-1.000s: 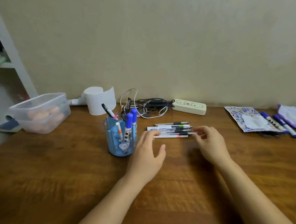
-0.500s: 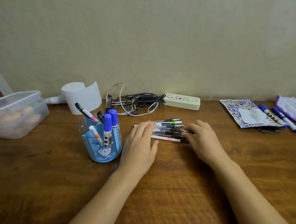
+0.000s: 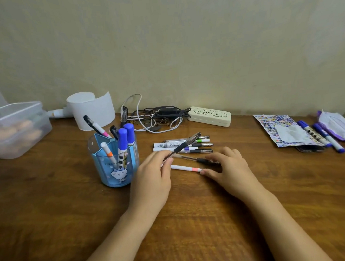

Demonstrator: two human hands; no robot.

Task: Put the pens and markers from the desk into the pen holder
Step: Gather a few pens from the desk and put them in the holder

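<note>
A blue pen holder (image 3: 115, 168) stands left of centre on the wooden desk (image 3: 51, 218) and holds several pens and two blue-capped markers. My left hand (image 3: 152, 178) pinches a black-grip pen (image 3: 185, 144), which tilts up to the right off the desk. Behind it lies a row of several pens (image 3: 188, 145). My right hand (image 3: 228, 171) rests on the desk, its thumb at the end of a white pen with a pink band (image 3: 185, 167) and its fingers over a clear black-grip pen (image 3: 191, 157). Two blue markers (image 3: 321, 136) lie at the far right.
A clear lidded box (image 3: 16, 127) sits at the far left, a paper roll (image 3: 92, 108) behind the holder. Tangled cables (image 3: 156, 117) and a cream case (image 3: 209, 116) lie along the wall. A patterned packet (image 3: 282, 129) and a purple pouch (image 3: 339, 125) are at the right.
My left hand has picked one black-grip pen out of the pile and raised its tip. The white pink-banded pen and a clear pen now lie apart from the row, toward me.
</note>
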